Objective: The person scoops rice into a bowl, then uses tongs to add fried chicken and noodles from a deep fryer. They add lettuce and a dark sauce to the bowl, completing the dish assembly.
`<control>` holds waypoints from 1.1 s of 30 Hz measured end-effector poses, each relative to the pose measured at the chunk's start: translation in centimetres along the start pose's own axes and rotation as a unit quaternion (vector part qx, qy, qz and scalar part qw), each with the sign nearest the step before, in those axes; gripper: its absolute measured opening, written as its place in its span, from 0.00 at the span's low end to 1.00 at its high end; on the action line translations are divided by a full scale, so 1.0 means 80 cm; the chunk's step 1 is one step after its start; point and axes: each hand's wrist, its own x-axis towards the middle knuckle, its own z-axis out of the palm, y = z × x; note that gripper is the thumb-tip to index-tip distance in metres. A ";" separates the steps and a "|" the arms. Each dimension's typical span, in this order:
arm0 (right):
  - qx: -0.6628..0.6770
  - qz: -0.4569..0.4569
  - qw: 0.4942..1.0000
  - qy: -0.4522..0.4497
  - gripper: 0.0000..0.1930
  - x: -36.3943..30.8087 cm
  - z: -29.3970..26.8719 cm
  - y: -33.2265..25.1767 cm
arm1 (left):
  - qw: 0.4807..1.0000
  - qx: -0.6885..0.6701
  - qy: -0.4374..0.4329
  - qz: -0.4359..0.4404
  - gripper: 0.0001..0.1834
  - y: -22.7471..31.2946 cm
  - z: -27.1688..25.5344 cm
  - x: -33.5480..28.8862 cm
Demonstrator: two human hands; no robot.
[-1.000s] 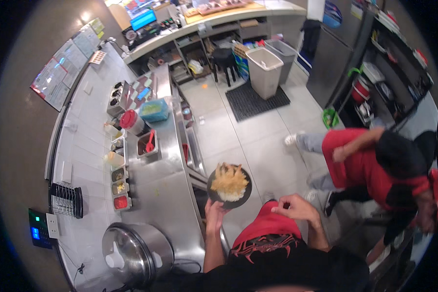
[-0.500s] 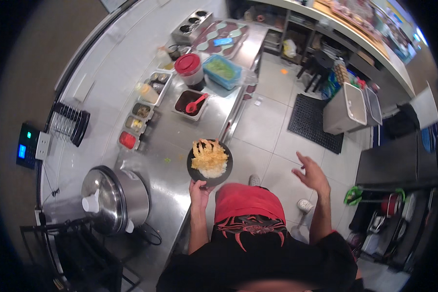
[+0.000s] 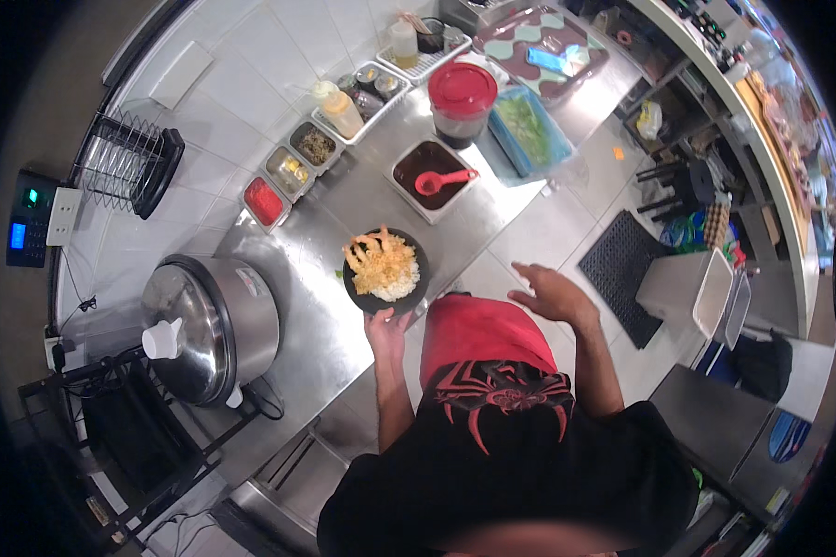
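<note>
A dark round bowl (image 3: 356,295) is held at its near rim by my left hand (image 3: 388,333), over the steel counter's edge. White rice (image 3: 397,289) fills its near side, and golden tempura (image 3: 381,259) with several shrimp tails lies on top. My right hand (image 3: 559,295) is in the air to the right of my red apron, holding nothing, its fingers stretched out and apart. Beyond the bowl, a square pan (image 3: 411,165) of dark sauce stands on the counter with a red ladle (image 3: 444,181) resting in it.
Small tubs, one with red topping (image 3: 264,201), line the wall beside squeeze bottles (image 3: 342,113). A red-lidded container (image 3: 462,93) and a blue tub of greens (image 3: 527,135) stand farther back. A large rice cooker (image 3: 211,325) is at left; a bin (image 3: 685,290) stands at right.
The bowl in my left hand has moved left, farther over the counter. My right hand has come in to the left, still open. The view has turned and come closer to the counter.
</note>
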 end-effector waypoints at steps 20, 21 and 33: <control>0.196 -0.130 0.960 0.151 0.18 0.248 -0.312 0.054 | 0.991 0.056 0.117 -0.030 0.29 -0.050 0.105 0.019; 0.221 -0.133 0.948 0.186 0.17 0.270 -0.332 0.061 | 0.984 0.065 0.158 -0.054 0.29 -0.050 0.112 0.018; 0.106 -0.115 0.986 0.050 0.10 0.316 -0.359 0.136 | 0.955 0.011 0.288 0.074 0.18 -0.077 0.115 0.026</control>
